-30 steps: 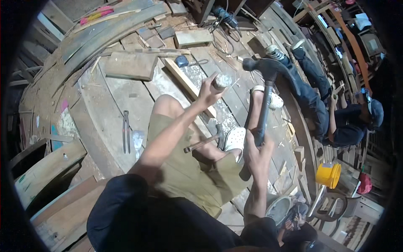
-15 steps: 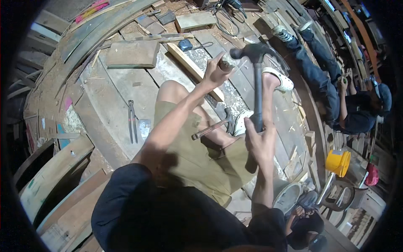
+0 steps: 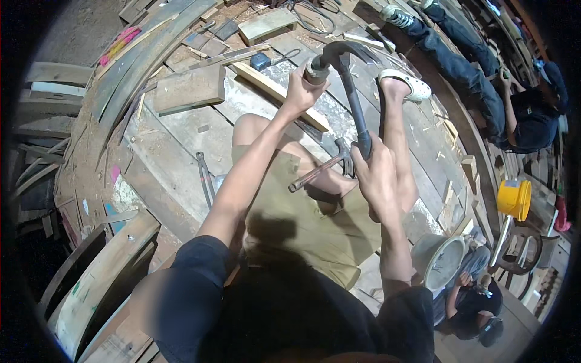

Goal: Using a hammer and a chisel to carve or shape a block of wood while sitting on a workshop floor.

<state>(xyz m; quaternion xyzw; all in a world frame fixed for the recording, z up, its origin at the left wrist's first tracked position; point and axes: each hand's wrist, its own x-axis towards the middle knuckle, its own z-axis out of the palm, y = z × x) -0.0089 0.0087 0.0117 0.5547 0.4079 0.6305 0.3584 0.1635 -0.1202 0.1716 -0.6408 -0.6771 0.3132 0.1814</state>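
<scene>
My left hand [image 3: 299, 95] is wrapped round a short, pale, rough-topped cylindrical piece [image 3: 316, 72], held upright in front of me. My right hand [image 3: 378, 178] grips a dark claw hammer [image 3: 353, 100] by its handle; its head is at the top of that piece, and I cannot tell whether they touch. Below, near my bent knee, a smaller hammer [image 3: 317, 172] with a reddish handle rests by my leg. Long pincers [image 3: 206, 175] lie on the boards to my left.
Wood offcuts [image 3: 189, 89], a long batten [image 3: 278, 97], a blue tool [image 3: 260, 61] and a cable [image 3: 311, 15] surround me. Curved timbers [image 3: 103, 272] stack at left. A co-worker [image 3: 526, 112] sits at upper right, another [image 3: 475, 305] at lower right, near a bucket [image 3: 514, 199] and pail [image 3: 445, 266].
The large hammer's head has moved up and leftward to the top of the held piece. My left hand has risen slightly. The view has shifted.
</scene>
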